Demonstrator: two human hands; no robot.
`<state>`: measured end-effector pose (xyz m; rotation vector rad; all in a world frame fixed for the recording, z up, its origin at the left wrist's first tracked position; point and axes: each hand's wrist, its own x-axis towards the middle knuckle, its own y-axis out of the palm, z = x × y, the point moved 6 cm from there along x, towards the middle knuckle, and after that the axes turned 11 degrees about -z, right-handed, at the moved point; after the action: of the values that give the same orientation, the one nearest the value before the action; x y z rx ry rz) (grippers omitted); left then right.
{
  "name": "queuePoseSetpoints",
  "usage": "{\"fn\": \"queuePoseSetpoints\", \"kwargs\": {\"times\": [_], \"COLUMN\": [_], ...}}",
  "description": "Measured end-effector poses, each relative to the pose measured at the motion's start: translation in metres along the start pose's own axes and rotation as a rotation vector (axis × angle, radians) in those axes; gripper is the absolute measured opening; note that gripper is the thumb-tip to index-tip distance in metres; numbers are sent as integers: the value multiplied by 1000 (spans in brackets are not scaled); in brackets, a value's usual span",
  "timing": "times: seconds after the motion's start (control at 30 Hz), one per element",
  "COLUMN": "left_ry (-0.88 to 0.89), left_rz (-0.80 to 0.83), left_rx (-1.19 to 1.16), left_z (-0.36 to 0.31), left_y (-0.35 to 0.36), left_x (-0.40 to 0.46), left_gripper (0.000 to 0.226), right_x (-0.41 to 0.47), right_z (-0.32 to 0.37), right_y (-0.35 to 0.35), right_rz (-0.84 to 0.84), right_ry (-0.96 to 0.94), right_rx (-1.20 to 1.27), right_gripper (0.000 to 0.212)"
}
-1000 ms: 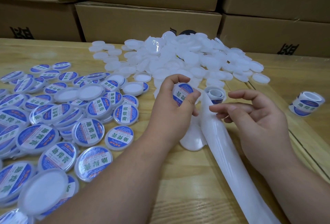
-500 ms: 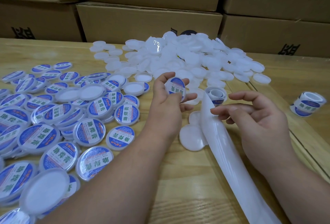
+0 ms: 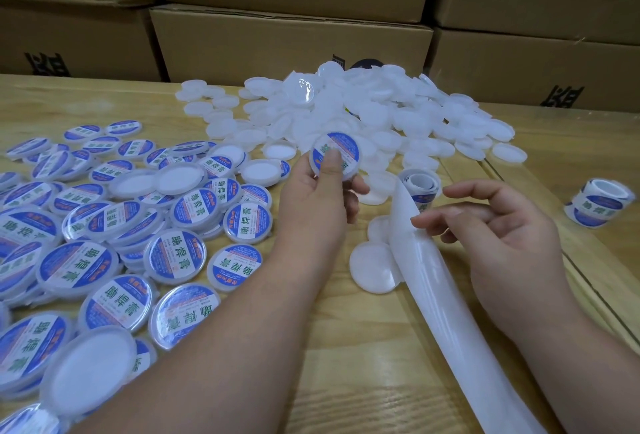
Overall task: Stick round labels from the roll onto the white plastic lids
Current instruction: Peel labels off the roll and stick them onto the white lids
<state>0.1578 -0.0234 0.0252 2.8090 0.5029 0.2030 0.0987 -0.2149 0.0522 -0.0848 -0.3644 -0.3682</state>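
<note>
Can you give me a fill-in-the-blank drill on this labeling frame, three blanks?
1. The left hand holds a labeled lid with its ____ pressed on the label.
2. The right hand rests its fingertips on the white ____ strip trailing from the label roll.
3. The pile of labeled lids lies on the ____ side of the table, as the person sees it.

Missing words: thumb; backing; left

Left hand (image 3: 311,205) pinches labelled lid (image 3: 335,155); right hand (image 3: 498,233) touches backing strip (image 3: 433,281).
</note>
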Motion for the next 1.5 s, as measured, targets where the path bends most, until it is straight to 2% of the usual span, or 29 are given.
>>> {"fn": "queuePoseSetpoints", "kwargs": {"times": [0.07,0.13,0.23,0.33,0.6,0.7,0.8,0.9,0.97,1.07,1.2,1.33,1.43,1.5], "left_ry": [-59,-186,-325,-375,-404,-307,-1,266,332,335,330,346,330,291], "left_rz": [-26,-68,-164,-224,-315,-300,-256,-82,-2,44,109,109,265,398], "left_rx": [-54,-212,-484,-643,-693,-510,7,541,818,1053,1173,1121,1050,992], "left_z": [1,3,4,5,7,3,-8,-12,-7,-3,3,2,2,2], "left_y": [-1,-4,-11,-16,-23,-22,-21,-6,0,1,2,4,12,16], "left_x": [1,2,7,9,12,9,5,-4,-8,-8,-9,-11,-14,-18], "left_gripper": [13,7,7,11,17,15,25,32,43,52,46,28,15,21], "right_x": [0,0,0,0,1,1,2,2,3,6,8,6,4,4], "right_z": [0,0,-1,-1,-1,-1,-1,0,-1,-2,-7,-16,-18,-20], "right_y": [0,0,-1,-1,-2,-3,-3,-4,-5,-9,-10,-2,3,2], "right_rz": [2,2,-3,-6,-18,-23,-34,-53,-76,-116,-114,26,125,157], "right_ry": [0,-3,0,-2,-10,-11,-16,-15,-4,-12,7,65,57,57], "right_rx": [1,-2,1,-6,-12,-14,-22,-30,-46,-139,-295,-382,-454,-495], "right_gripper": [21,21,22,22,23,23,23,26,26,24,16,21,22,21]}}
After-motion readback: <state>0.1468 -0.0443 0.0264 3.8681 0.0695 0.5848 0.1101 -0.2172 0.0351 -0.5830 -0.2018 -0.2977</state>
